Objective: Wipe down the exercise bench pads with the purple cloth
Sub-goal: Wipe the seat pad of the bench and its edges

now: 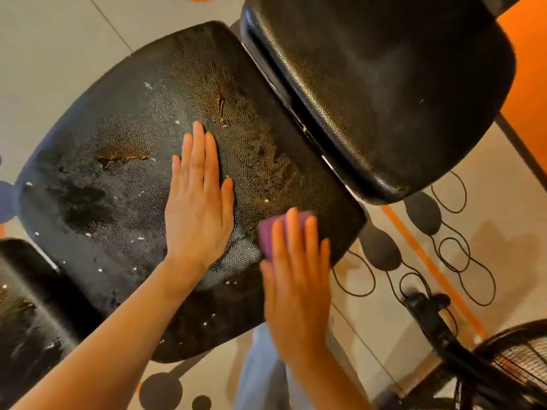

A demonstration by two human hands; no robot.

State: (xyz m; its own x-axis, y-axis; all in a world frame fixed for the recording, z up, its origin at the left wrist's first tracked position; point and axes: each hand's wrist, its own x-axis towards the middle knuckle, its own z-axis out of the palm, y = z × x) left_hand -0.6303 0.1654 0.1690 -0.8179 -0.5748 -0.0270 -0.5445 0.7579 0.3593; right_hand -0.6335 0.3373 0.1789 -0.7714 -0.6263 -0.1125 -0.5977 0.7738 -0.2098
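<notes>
A wide black bench pad [124, 161] fills the middle of the view; its textured cover is worn, cracked and speckled with pale crumbs. My left hand [199, 199] lies flat on it, fingers together, holding nothing. My right hand [296, 276] presses flat on the purple cloth [266, 232] at the pad's near right edge; the hand is blurred and hides most of the cloth. A second black pad [384, 93] stands at the upper right, across a narrow gap. Part of a third pad [26, 306] shows at the lower left.
The floor [444, 261] is pale with orange stripes, grey blobs and looping black lines. A black fan with a wire grille [515, 365] stands at the lower right. My light trousers [260, 374] show below the pad. An orange wall [527, 69] sits at the right.
</notes>
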